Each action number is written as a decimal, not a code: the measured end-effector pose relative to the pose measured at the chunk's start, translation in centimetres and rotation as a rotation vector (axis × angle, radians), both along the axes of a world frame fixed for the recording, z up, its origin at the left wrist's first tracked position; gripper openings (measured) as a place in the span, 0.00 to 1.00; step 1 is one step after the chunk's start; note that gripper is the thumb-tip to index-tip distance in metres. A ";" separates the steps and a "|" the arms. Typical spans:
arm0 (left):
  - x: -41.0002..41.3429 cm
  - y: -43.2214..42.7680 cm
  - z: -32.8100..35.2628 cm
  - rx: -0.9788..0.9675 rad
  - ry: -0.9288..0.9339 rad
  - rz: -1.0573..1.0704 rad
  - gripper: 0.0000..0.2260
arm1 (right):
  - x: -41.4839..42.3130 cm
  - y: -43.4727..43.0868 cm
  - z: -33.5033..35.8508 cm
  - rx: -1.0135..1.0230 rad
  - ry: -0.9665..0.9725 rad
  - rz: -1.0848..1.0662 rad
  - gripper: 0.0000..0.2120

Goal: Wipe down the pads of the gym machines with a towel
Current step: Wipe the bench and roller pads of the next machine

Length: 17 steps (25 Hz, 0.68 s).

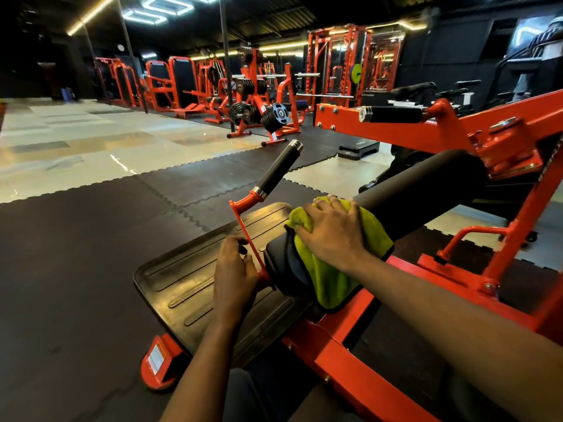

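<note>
Right hand [332, 236], fingers spread, presses towel [332, 287] on pad [281, 266]; left hand [234, 278] grips bar [240, 220]; matted floor [76, 254] lies open leftward.

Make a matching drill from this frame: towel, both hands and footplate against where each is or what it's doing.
Column 1
1. towel
2. left hand
3. right hand
4. footplate

Column 2
A. pressing flat on the towel
B. draped over the roller pad
C. ribbed black, left of the pad
D. holding the orange strut

Pairs: 1-B, 2-D, 3-A, 4-C
</note>
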State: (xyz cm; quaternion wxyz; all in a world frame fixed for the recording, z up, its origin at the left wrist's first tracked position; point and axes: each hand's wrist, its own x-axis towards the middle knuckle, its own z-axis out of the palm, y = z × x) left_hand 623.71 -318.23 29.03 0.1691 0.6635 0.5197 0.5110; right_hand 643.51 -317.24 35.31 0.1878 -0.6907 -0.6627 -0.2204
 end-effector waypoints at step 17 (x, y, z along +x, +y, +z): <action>1.7 -0.1 2.1 -0.004 0.345 -0.103 0.15 | 6.5 2.7 6.5 -0.193 0.063 -0.379 0.21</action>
